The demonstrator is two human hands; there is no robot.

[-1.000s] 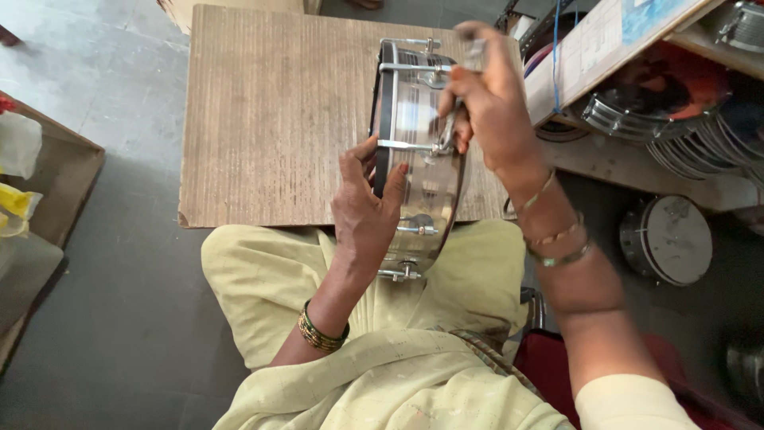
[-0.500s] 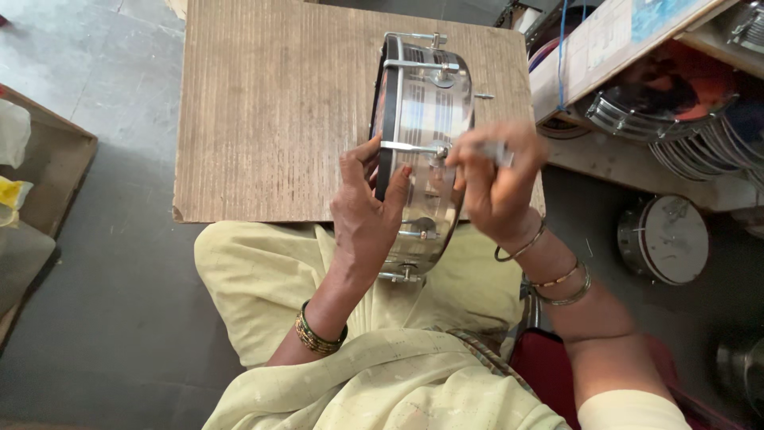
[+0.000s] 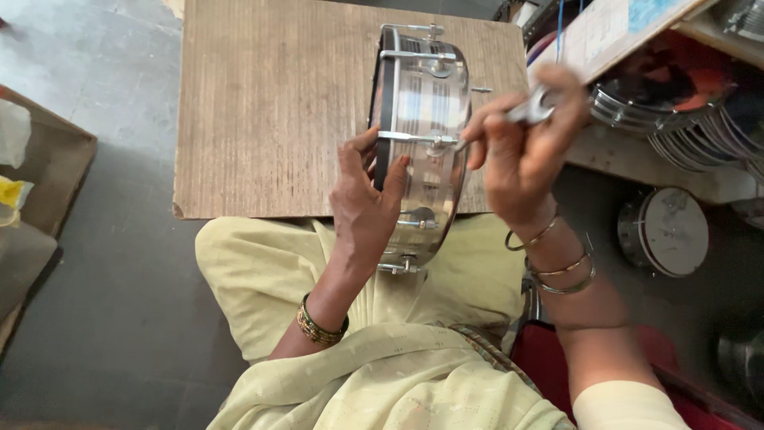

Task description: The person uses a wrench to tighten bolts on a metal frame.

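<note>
Left hand (image 3: 368,195) lies flat against the near side of a shiny metal drum shell (image 3: 418,143), palm on the wall, thumb over the chrome face and fingers curled round the dark rim at the left edge; a loose steadying grip, not a fist. The drum shell stands on its edge, its lower end hanging over the person's lap, its upper end over the wooden board (image 3: 270,111). Right hand (image 3: 521,147) sits just to the right of the shell, at about mid-height, fingers pinched closed round a small metal tuning key (image 3: 532,109); the tip of the key points toward a tension rod (image 3: 414,138) that crosses the shell wall, whether it touches cannot be told. Several more rods and lugs show along the shell above and below. Bangles ring both wrists. Pale yellow-green garment covers the lap beneath. The board lies on a grey floor (image 3: 103,302). To the right, a low shelf holds a stack of metal hoops (image 3: 684,131), well apart from the hands; a small round drum (image 3: 664,231) sits on the floor below it. Cardboard box (image 3: 40,175) at far left.
</note>
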